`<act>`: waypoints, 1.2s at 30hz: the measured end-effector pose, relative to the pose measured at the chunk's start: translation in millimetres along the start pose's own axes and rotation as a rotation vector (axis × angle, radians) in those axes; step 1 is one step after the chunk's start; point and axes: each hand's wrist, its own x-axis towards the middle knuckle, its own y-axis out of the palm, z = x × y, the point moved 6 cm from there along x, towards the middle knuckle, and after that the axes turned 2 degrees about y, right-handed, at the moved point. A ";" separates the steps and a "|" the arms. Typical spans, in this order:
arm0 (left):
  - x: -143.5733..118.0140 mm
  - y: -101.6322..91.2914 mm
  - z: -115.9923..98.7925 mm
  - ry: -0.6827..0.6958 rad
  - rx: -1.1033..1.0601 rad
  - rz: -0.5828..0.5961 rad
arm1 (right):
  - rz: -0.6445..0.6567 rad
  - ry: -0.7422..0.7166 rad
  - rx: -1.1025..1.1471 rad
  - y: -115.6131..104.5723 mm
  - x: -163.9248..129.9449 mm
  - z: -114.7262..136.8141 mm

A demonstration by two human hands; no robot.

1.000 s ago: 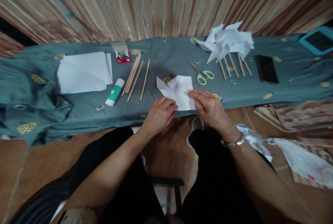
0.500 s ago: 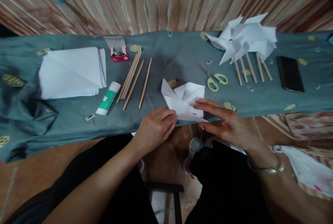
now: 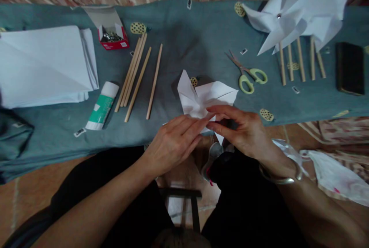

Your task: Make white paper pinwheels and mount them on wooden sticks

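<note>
- At far left we are looking at a stack of plain white paper sheets [image 3: 46, 63] lying flat on the grey-green patterned cloth [image 3: 184, 29] that is covering the low table.
- Just beside the stack, a white-and-green glue stick [image 3: 101, 106] is lying capped, and a small red open box of metal pins [image 3: 113, 37] is sitting behind it.
- Next, five slim bare wooden sticks [image 3: 137, 77] are lying side by side, leaning slightly rightward as they run away from us.
- At centre, our left hand [image 3: 173, 142] is pressing the near edge of the half-folded white paper pinwheel [image 3: 206, 96], its fingers extended and close together, their tips on the paper.
- Our right hand [image 3: 245, 130] is meeting it, thumb and forefinger pinching a near flap of that paper at the table's front edge.
- The pinwheel is lying flat just behind both hands; its long axis is running left to right, one sharp point aiming right toward the scissors and a second standing up at the back left.
- In our judgement, doing this fold well is calling for the left fingers to be pinning the middle while the right is drawing its tip cleanly to centre without creasing the blade.
- Further right, yellow-handled scissors [image 3: 248, 77] are lying closed, tips pointing back-left.
- Beyond them, finished white paper pinwheels on sticks [image 3: 300, 13] are piling together, and a black phone [image 3: 350, 67] is lying at the far right.
</note>
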 end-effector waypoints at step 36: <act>-5.7 3.2 5.3 -0.015 -0.019 -0.087 | -0.284 -0.203 -0.339 -3.4 2.0 22.7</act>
